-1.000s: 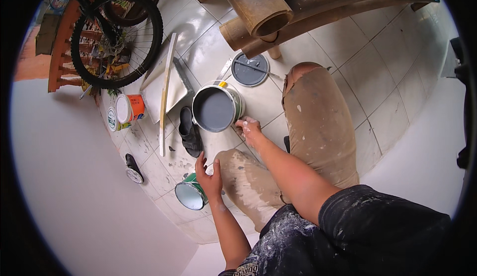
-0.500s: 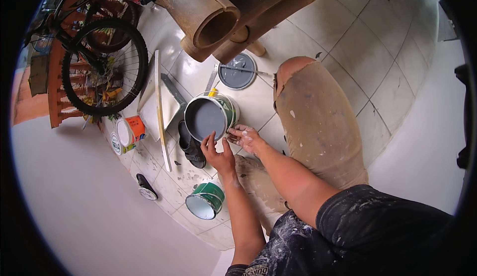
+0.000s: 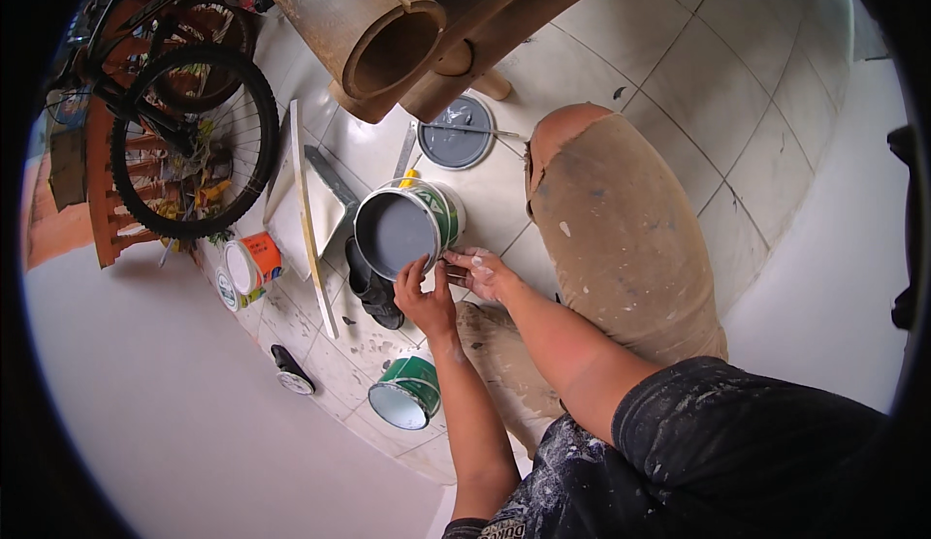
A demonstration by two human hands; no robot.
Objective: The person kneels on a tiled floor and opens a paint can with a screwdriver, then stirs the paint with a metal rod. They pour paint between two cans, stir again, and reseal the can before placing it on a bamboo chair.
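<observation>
A bucket of grey paint (image 3: 396,236) stands on the tiled floor in front of me, its wire handle raised along the right side. My left hand (image 3: 424,304) is at the near rim, with fingers bent and thumb apart from them. My right hand (image 3: 479,272), specked with white, is beside it at the bucket's near right edge. Its thumb and fingertips come together there; whatever they pinch is too small to tell. Beyond the bucket, a grey-smeared round lid (image 3: 456,132) lies flat with a thin stick across it. A flat-bladed tool with a yellow handle (image 3: 410,178) rests by the bucket.
Thick bamboo poles (image 3: 393,45) jut out overhead at the far side. A bicycle (image 3: 194,142) leans at the far left. Around the floor are a green bucket (image 3: 404,394), an orange-and-white tub (image 3: 257,260), a long wooden strip (image 3: 312,229) and a black shoe (image 3: 372,292).
My left fingers have bent more, and the left thumb has come closer to the right fingertips. The view has shifted slightly; the bucket stays where it was.
</observation>
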